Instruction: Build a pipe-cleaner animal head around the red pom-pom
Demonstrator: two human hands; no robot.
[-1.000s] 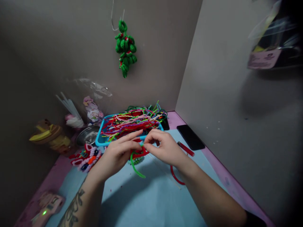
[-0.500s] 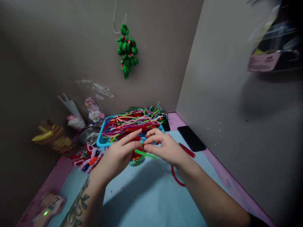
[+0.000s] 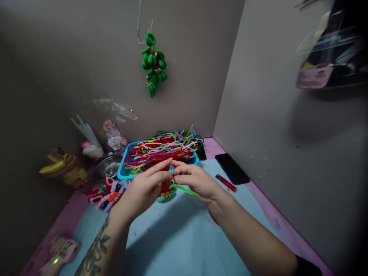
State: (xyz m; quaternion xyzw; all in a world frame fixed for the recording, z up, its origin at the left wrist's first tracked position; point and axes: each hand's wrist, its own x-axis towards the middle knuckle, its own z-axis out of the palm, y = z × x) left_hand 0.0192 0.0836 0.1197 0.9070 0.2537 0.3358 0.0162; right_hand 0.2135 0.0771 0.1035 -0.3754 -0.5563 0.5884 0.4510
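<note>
Left hand (image 3: 142,188): your fingers are pinched shut on one end of a green pipe cleaner (image 3: 184,189), above the blue mat (image 3: 178,237).
Right hand (image 3: 198,183): your fingertips are closed on the same stem, meeting your left.
Loose end: it juts right, under your right palm.
Risk: a slack pinch would probably let the stem slip or kink.
Tray (image 3: 122,174): just beyond your fingertips, heaped with coloured stems.
Phone (image 3: 231,168): farther right, beside the wall.

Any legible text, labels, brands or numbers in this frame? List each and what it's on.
No text reads legibly.
pink label on the hanging clear packet: dark print, too blurred to read.
sticker cards in the clear bag at left: too small to tell any lettering.
</note>
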